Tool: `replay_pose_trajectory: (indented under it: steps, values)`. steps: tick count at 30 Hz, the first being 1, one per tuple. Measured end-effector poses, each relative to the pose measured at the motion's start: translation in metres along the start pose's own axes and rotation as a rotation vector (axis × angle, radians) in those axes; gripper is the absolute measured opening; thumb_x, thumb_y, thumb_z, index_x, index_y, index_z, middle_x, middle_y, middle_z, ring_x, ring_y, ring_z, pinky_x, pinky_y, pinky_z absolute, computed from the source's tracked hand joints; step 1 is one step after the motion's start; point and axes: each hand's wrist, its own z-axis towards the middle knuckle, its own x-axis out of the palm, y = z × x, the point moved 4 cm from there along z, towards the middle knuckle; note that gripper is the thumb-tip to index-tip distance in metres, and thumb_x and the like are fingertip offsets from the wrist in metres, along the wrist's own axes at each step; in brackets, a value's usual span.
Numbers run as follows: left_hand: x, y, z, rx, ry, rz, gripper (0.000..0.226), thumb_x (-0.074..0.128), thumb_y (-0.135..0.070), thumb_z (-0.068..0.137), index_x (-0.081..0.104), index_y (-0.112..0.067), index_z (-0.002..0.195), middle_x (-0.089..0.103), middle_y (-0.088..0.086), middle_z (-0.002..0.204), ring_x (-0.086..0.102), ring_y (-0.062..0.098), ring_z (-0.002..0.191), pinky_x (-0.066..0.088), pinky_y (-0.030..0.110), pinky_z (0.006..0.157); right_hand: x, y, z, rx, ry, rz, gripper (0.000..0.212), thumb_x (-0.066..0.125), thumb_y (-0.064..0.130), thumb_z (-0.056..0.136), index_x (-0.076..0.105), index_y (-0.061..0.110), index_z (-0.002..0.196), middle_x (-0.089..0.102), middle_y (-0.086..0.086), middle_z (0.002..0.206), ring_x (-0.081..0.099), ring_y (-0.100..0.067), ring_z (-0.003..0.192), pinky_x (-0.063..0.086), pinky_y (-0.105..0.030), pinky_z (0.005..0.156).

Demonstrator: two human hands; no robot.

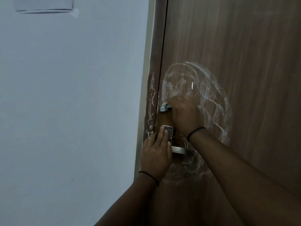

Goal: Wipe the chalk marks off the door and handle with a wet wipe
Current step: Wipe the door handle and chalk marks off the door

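A: Where did the wipe sit, and how were my hands set?

B: My right hand (182, 111) was closed around the wet wipe (164, 107), pressed on the door (244, 46) at 12 o'clock from the handle (184, 150). My left hand (156, 154) lay open, flat on the handle plate (169, 132).

A: Risks? Containers?

B: I judged the chalk marks (216, 88) could smear if the wipe dried; the frame (150, 111) chalk at 9 o'clock might be missed. No containers showed.

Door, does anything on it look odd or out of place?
Yes: white chalk scribbles cover the wooden door above and below the handle, with more on the door frame. The right hand presses a wet wipe there.
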Motion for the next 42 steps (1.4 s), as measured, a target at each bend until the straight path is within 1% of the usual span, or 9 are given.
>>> replay_pose_trajectory:
  steps: [6,10,14,19,25,31,36,39,42]
  values:
    - [0.011,0.002,0.01,0.115,-0.028,-0.128,0.05,0.035,-0.03,0.1,0.042,-0.01,0.146,0.035,0.005,0.155,0.028,0.02,0.146,0.025,0.04,0.119,-0.002,-0.016,-0.023,-0.062,-0.088,-0.026,0.008,0.071,0.003,0.084,0.076,0.004,0.091,0.072,-0.011,0.106,0.065,-0.029,0.097,0.058,-0.039,0.073]
    - [0.015,-0.004,0.024,0.126,-0.093,-0.16,0.046,0.039,-0.024,0.099,0.051,-0.004,0.139,0.047,0.01,0.147,0.038,0.022,0.141,0.035,0.041,0.115,-0.006,-0.023,-0.01,0.022,-0.17,-0.063,0.015,0.062,0.011,0.09,0.076,0.007,0.096,0.071,-0.011,0.099,0.063,-0.029,0.09,0.056,-0.04,0.069]
    - [0.018,-0.001,0.023,0.121,-0.159,-0.203,0.044,0.044,-0.021,0.097,0.055,-0.004,0.135,0.053,0.011,0.142,0.045,0.022,0.137,0.04,0.04,0.111,0.006,0.002,0.002,-0.118,-0.108,0.019,0.027,0.051,0.017,0.095,0.076,0.005,0.096,0.07,-0.012,0.094,0.062,-0.029,0.086,0.052,-0.036,0.071]
    - [0.013,0.004,0.023,0.153,-0.163,-0.198,0.043,0.045,-0.022,0.096,0.056,-0.006,0.135,0.055,0.01,0.14,0.046,0.02,0.136,0.04,0.036,0.112,0.012,-0.002,-0.009,-0.154,-0.035,0.032,0.005,0.073,0.006,0.085,0.078,0.006,0.086,0.066,-0.012,0.079,0.06,-0.032,0.08,0.051,-0.039,0.063]
    - [0.012,0.003,0.021,0.128,-0.149,-0.212,0.043,0.047,-0.021,0.095,0.057,-0.009,0.134,0.057,0.007,0.139,0.047,0.02,0.135,0.044,0.037,0.108,0.015,-0.003,0.025,0.018,-0.077,0.147,0.011,0.071,0.012,0.089,0.08,0.009,0.093,0.069,-0.012,0.085,0.057,-0.023,0.086,0.042,-0.03,0.077]
    - [0.01,0.003,0.022,0.123,-0.151,-0.226,0.044,0.045,-0.023,0.095,0.057,-0.008,0.134,0.057,0.009,0.139,0.048,0.021,0.134,0.045,0.038,0.107,0.022,0.002,0.014,-0.074,0.096,0.096,0.01,0.074,0.017,0.087,0.081,0.015,0.094,0.07,-0.011,0.081,0.058,-0.03,0.083,0.048,-0.046,0.077]
    - [0.009,0.001,0.022,0.12,-0.137,-0.213,0.044,0.043,-0.024,0.095,0.058,-0.009,0.134,0.058,0.007,0.138,0.048,0.02,0.134,0.045,0.037,0.107,0.004,-0.015,0.022,0.06,-0.058,0.107,0.012,0.073,0.014,0.087,0.08,0.015,0.097,0.072,-0.007,0.087,0.056,-0.026,0.093,0.044,-0.034,0.081]
    - [0.009,0.002,0.022,0.108,-0.141,-0.233,0.044,0.044,-0.024,0.095,0.057,-0.01,0.135,0.057,0.007,0.139,0.048,0.02,0.134,0.045,0.036,0.107,0.013,0.008,0.03,-0.067,0.032,0.144,0.011,0.072,0.018,0.089,0.081,0.018,0.095,0.074,-0.005,0.086,0.059,-0.016,0.086,0.042,-0.018,0.078]
    - [0.008,0.002,0.022,0.106,-0.141,-0.254,0.045,0.044,-0.024,0.095,0.056,-0.009,0.136,0.055,0.008,0.141,0.047,0.018,0.135,0.042,0.033,0.109,0.025,0.013,0.018,-0.145,0.216,0.043,0.015,0.068,0.03,0.091,0.08,0.026,0.099,0.068,-0.002,0.083,0.055,-0.02,0.089,0.044,-0.039,0.084]
